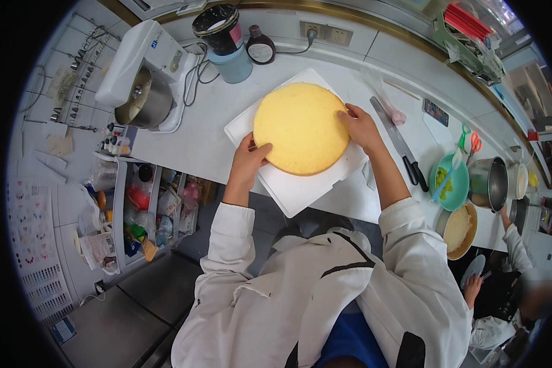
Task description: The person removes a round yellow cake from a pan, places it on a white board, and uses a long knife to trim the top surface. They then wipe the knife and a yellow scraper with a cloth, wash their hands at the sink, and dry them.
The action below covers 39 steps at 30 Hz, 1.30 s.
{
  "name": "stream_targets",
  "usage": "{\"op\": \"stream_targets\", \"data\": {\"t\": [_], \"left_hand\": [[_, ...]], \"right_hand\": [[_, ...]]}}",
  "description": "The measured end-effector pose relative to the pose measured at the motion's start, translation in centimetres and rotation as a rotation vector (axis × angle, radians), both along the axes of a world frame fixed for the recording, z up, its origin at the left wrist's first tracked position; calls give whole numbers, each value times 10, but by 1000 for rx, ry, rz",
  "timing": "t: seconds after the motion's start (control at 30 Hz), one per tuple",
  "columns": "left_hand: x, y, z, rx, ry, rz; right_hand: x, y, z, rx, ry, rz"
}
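Observation:
A round yellow sponge cake layer [301, 129] is held flat between my two hands, over a white board [287, 195] on the worktop. My left hand [250, 156] grips its lower left edge, thumb on top and fingers underneath. On the upper right edge, my right hand [359, 126] pinches it the same way. The cake hides most of the board, and I cannot tell whether its underside touches it. To the right of my right hand lie a long knife [391, 126] and a second black handle [410, 170] beside it.
A stand mixer [140, 69] with a steel bowl stands at left. Behind are a black bucket on a blue tub [232, 64] and a brown bottle [260, 46]. Rightward are a piping bag [395, 115], a phone [436, 112], a green bowl [462, 184], a steel pot [493, 184] and a co-worker [497, 294].

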<state>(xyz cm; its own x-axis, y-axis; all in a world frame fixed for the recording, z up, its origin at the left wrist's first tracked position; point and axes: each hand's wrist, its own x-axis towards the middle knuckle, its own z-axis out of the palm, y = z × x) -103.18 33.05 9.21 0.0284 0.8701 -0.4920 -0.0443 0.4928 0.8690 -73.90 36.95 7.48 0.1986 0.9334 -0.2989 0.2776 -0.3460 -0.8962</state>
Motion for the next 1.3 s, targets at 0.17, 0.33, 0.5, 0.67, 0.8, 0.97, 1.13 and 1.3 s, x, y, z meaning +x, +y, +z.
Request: {"op": "stream_targets", "data": {"t": [0.17, 0.33, 0.5, 0.67, 0.8, 0.97, 1.13, 1.3], "left_hand": [[-9, -6, -1, -21, 62, 21], [-12, -12, -2, -20, 63, 17], [-8, -16, -3, -4, 50, 23], [-6, -22, -2, 10, -17, 39], [-10, -31, -3, -12, 34, 2], [-35, -31, -6, 42, 4, 153], [-61, -29, -16, 136, 103, 226], [-56, -41, -30, 404, 691, -52]], "right_hand": [[30, -32, -3, 132, -113, -79], [36, -84, -1, 59, -383, 171], [13, -97, -14, 131, -490, 213], [11, -94, -16, 221, -594, 307], [16, -104, -4, 91, -433, 191], [4, -120, 7, 45, -331, 187], [-14, -132, 6, 63, -342, 255], [-23, -138, 4, 114, -370, 296]]}}
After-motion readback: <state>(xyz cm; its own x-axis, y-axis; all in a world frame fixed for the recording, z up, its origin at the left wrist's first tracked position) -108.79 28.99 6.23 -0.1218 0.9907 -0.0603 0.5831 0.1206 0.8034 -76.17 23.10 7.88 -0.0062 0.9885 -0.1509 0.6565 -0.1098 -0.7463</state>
